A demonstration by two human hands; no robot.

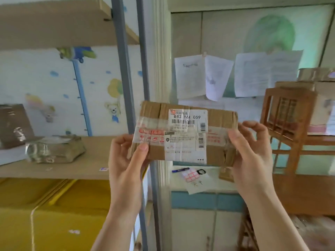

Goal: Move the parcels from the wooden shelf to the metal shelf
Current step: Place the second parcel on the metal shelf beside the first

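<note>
Your left hand [126,156] and right hand [252,151] grasp the parcel [186,134] at both ends; keep it level, carry it left onto the metal shelf [87,160] board.

The left hand [126,156] hides the parcel's [186,134] left edge; the right hand [252,151] hides its right edge. The label's [187,117] small print is too blurred to read. At nine o'clock a dark box [13,124] is cut by the frame's edge. At three o'clock the wooden shelf [290,115] and its boxes [319,77] run out of frame. The sheets [235,73] at one o'clock are too blurred to read.
</note>
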